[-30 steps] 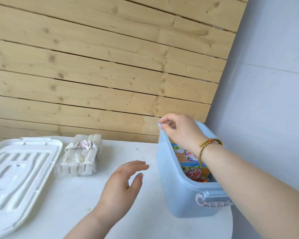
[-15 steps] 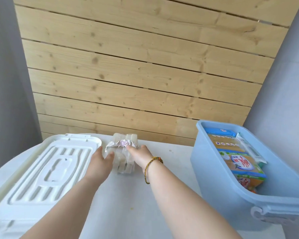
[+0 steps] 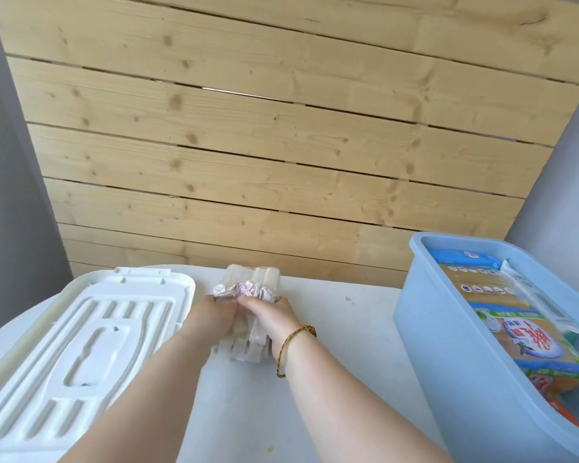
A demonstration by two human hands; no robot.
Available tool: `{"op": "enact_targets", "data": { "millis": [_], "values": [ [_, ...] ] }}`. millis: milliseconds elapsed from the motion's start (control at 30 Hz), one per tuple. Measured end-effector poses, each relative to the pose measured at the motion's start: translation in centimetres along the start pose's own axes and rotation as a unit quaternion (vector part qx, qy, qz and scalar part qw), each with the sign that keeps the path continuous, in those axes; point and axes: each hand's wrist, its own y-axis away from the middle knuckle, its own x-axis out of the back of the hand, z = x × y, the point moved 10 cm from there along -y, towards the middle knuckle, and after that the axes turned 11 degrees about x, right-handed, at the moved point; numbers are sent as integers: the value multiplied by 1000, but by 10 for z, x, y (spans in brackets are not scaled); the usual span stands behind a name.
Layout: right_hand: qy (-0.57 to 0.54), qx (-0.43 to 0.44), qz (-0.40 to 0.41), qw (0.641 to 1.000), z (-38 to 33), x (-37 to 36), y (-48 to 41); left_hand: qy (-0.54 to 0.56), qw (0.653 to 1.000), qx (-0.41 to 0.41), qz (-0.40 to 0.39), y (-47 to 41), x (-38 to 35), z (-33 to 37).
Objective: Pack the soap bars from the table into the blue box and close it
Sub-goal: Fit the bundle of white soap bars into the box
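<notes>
Between our palms sits the wrapped bundle of soap bars (image 3: 253, 279), down on the table (image 3: 331, 329). A moment ago we were only reaching it; now our left hand (image 3: 214, 315) and right hand (image 3: 271, 315) are clamped on its sides, thumbs over the top. The blue box (image 3: 448, 345) stands open, well right of the fingers, and the lid (image 3: 81, 329) lies just left. We reckon the lift is next.

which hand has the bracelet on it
The right hand: a braided bracelet circles its wrist. The left hand has a bare wrist. Both grip the soap bundle on the table.
</notes>
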Motion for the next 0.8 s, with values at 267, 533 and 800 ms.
{"op": "enact_targets", "data": {
  "millis": [267,533,800],
  "values": [
    [-71,60,-15,996,-8,12,8,89,992,-48,-80,23,-7,4],
    [-66,156,-65,983,-50,38,64,181,958,-52,-218,63,-19,-2],
    [-39,204,-88,974,-90,55,126,218,913,-84,-335,141,-34,13]
  ]
}}
